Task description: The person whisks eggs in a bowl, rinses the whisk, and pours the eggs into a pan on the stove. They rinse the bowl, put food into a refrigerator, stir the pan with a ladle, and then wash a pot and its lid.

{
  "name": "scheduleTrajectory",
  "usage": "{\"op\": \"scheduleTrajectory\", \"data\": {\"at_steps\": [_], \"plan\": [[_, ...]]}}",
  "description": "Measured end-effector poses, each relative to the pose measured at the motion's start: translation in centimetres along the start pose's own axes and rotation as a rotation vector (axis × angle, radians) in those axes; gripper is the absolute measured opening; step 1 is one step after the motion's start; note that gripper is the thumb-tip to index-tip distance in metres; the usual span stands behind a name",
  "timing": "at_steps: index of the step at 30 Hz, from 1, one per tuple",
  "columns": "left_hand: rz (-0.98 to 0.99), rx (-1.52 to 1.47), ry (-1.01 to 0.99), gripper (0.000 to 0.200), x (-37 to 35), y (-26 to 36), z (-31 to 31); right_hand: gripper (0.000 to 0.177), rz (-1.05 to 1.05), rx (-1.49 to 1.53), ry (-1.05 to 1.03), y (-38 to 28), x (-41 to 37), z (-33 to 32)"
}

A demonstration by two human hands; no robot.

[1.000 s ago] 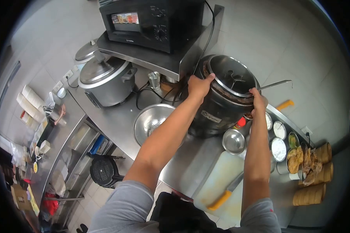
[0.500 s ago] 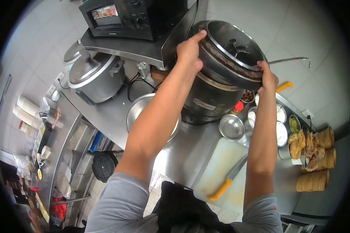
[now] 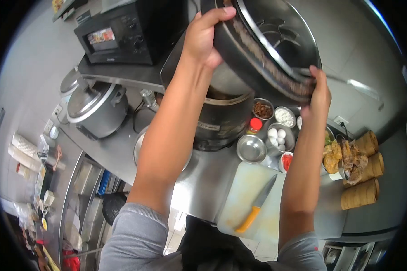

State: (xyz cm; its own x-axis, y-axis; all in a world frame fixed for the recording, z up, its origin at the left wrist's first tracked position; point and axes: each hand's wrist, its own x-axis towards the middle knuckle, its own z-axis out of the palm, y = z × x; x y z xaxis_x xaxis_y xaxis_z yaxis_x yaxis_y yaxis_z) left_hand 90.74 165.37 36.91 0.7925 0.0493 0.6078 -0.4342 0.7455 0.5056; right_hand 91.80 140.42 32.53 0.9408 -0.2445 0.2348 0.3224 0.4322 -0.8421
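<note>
Grey-sleeved left hand [image 3: 202, 39]: stretched upward, gripping left rim of steel-lined black pot [image 3: 260, 58]
Right hand [image 3: 319, 92]: clasping right rim, near blurred metal handle [image 3: 358, 84]
Pot: tilted, held above cooker base [image 3: 224, 121]
Small steel bowls [image 3: 289, 144]: brown chunks [image 3: 262, 109], white powder [image 3: 284, 116], eggs [image 3: 281, 133]
Around: rice cooker [image 3: 101, 110], mixing bowl [image 3: 139, 147] behind left forearm [image 3: 172, 117], orange-handled knife [image 3: 256, 207] on cutting board [image 3: 233, 198], bamboo steamers [image 3: 361, 194]

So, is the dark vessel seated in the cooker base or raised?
Raised: left hand and right hand grip the dark vessel above the cooker base, whose rim shows below. Whether it's fully clear, cannot tell.
</note>
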Motion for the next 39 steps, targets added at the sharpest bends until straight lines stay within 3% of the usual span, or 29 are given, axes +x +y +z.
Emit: {"op": "scheduleTrajectory", "data": {"at_steps": [2,4,6,8,9,10,12,14,16,18,19,21,23,25,26,28,29,30,32,36,38,39], "plan": [[0.045,0.105,0.022,0.014,-3.1,0.1,4.5,0.034,-0.001,-0.045,0.048,-0.9,-2.3,-3.4],[0.025,0.119,-0.012,0.027,-6.5,0.3,6.9,0.067,-0.087,-0.078,-0.017,-2.6,-6.7,-6.0],[0.108,0.119,0.089,0.044,-10.3,-0.6,10.6,0.098,-0.069,-0.226,-0.065,-2.7,-9.9,-10.5],[0.128,0.157,0.141,0.058,-13.9,-1.3,12.0,0.109,-0.126,-0.356,-0.194,-2.8,-13.3,-14.6],[0.096,0.174,0.108,0.058,-15.5,-1.4,12.8,0.112,-0.050,-0.372,-0.296,-3.7,-14.9,-16.2],[0.065,0.195,0.078,0.058,-17.2,-1.6,13.8,0.111,-0.162,-0.314,-0.399,-2.5,-15.7,-18.5],[0.046,0.270,0.212,0.061,-20.9,-2.2,16.6,0.108,-0.167,-0.319,-0.554,-1.5,-18.2,-22.8],[0.008,0.343,0.235,0.066,-24.3,-2.9,18.8,0.094,0.194,-0.667,-0.766,-3.3,-21.6,-27.8],[0.015,0.439,0.330,0.068,-27.6,-4.0,21.7,0.068,0.268,-0.953,-1.077,-3.7,-25.7,-33.0],[0.055,0.538,0.453,0.069,-30.9,-5.3,23.8,0.040,0.119,-0.830,-1.271,-6.4,-29.2,-34.8],[0.067,0.588,0.474,0.068,-32.1,-6.1,25.2,0.040,0.138,-0.811,-1.290,-8.1,-29.7,-35.6],[0.037,0.594,0.498,0.068,-34.1,-7.5,27.6,0.027,0.004,-0.502,-1.440,-11.2,-29.2,-36.3],[0.007,0.669,0.569,0.068,-36.2,-8.9,30.2,0.022,-0.355,-0.339,-1.151,-13.2,-28.2,-35.1],[-0.023,0.763,0.592,0.069,-38.7,-10.0,32.0,0.031,-0.557,-0.501,-0.996,-13.8,-26.9,-32.6],[-0.069,0.852,0.627,0.067,-39.8,-10.4,33.2,0.039,-0.586,-0.611,-1.032,-13.4,-26.2,-31.1],[-0.137,0.913,0.674,0.062,-41.4,-11.5,35.4,0.043,-0.741,-0.827,-1.274,-11.0,-26.2,-29.2],[-0.136,0.911,0.682,0.062,-42.3,-11.8,36.2,0.043,-1.021,-1.080,-1.355,-9.6,-27.0,-29.2],[-0.167,0.952,0.713,0.060,-43.2,-12.0,36.8,0.043,-1.018,-1.079,-1.363,-8.0,-28.5,-29.2],[-0.193,0.991,0.754,0.058,-44.9,-12.5,37.9,0.044,-1.256,-1.359,-1.553,-6.2,-31.5,-29.0],[-0.164,0.978,0.873,0.054,-48.4,-12.5,39.5,0.044,-1.493,-1.476,-1.676,-7.1,-34.8,-29.7],[-0.137,0.959,0.911,0.053,-50.3,-12.2,40.2,0.035,-1.526,-1.107,-1.521,-4.8,-35.9,-30.7],[-0.119,0.954,0.934,0.054,-51.2,-12.0,40.4,0.035,-1.537,-1.104,-1.530,-3.9,-36.6,-30.8]]}}
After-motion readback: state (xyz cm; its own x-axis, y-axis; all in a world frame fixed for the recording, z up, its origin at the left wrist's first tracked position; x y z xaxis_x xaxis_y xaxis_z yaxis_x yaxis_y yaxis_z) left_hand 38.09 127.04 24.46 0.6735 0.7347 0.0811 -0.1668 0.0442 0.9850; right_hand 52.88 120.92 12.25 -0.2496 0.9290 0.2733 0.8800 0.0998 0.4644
